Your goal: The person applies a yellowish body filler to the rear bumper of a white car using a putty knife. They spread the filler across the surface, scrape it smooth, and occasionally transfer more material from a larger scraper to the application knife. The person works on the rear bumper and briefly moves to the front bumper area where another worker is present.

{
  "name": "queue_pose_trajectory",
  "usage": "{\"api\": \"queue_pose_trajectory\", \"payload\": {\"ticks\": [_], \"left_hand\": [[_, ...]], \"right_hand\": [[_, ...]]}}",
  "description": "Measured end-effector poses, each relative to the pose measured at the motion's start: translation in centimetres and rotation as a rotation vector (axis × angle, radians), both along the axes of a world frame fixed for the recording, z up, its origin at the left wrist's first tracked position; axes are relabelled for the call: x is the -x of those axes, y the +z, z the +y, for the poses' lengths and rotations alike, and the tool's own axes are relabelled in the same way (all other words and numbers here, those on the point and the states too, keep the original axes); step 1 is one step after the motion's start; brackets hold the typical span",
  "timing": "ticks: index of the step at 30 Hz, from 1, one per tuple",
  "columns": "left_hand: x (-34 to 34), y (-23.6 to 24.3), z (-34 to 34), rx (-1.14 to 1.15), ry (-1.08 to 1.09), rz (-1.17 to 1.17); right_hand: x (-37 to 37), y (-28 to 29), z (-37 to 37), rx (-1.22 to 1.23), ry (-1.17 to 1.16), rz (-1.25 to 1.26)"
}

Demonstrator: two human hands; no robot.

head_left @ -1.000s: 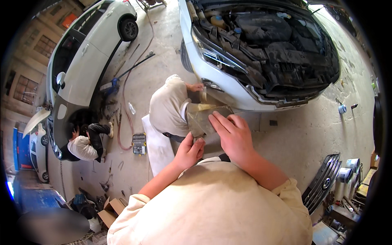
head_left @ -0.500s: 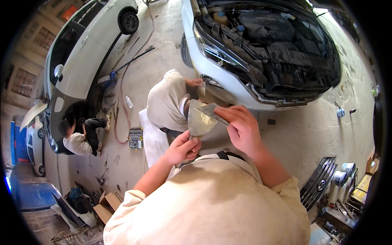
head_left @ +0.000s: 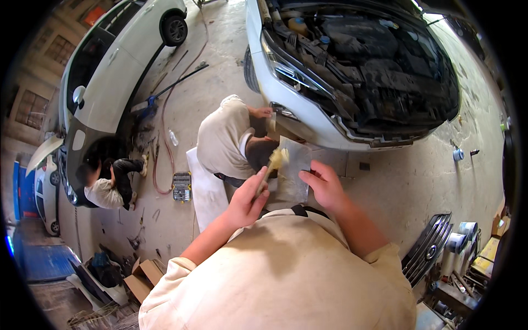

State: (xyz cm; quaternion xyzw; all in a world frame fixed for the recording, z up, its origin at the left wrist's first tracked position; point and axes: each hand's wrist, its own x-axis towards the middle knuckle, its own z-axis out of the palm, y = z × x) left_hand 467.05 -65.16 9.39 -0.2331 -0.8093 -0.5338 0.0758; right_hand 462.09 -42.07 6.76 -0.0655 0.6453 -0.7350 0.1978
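My left hand (head_left: 248,199) is closed on a putty spreader (head_left: 266,180), which is turned nearly edge-on. A lump of pale yellow putty (head_left: 279,158) clings to its upper end. Between thumb and fingers, my right hand (head_left: 325,186) pinches a flat, grey, roughly rectangular spreader (head_left: 297,170) by its right edge. Smears of putty mark its left side. The two tools are side by side in front of my chest, with the putty lump overlapping the grey blade; whether they touch, I cannot tell.
Just ahead, a co-worker (head_left: 224,137) crouches at the bumper of a white car (head_left: 324,124) with its engine bay exposed. Another person (head_left: 105,192) sits by a second car (head_left: 110,71). A socket set (head_left: 182,187), a hose (head_left: 165,132) and a removed grille (head_left: 430,247) lie around.
The left spreader has turned from face-on to edge-on, carrying its putty lump upward. The right spreader has swung from slanting across it to standing broad side on. Both hands have shifted slightly.
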Motion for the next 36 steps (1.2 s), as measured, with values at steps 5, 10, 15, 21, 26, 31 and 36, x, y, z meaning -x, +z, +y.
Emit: {"api": "queue_pose_trajectory", "payload": {"ticks": [5, 10, 15, 21, 26, 31, 36], "left_hand": [[0.6, -2.1, -0.2, 0.424, 0.146, 0.308], [0.0, -3.7, -1.3, 0.442, 0.196, 0.316], [-0.3, -3.3, -0.9, -0.077, 0.201, -0.345], [0.3, 1.5, -0.4, -0.519, -0.187, -0.955], [0.8, 1.5, -1.0, -0.513, -0.290, -1.029], [1.0, 0.9, -1.8, -0.501, -0.341, -1.093], [0.3, -0.6, -1.7, -0.762, -0.371, -1.241]], "right_hand": [[-1.1, 1.5, -2.4, 0.670, -0.074, -0.476], [-1.3, 3.6, -1.9, 0.751, -0.128, -0.511], [0.1, 5.4, -0.9, 0.864, -0.428, -0.261], [1.1, 6.6, 1.7, -0.255, -0.340, 0.877], [2.0, 8.6, 1.7, -0.499, -0.046, 1.205], [1.0, 8.4, 3.1, -0.590, 0.065, 1.019], [0.4, 7.7, 3.7, -0.782, 0.146, 0.789]]}}
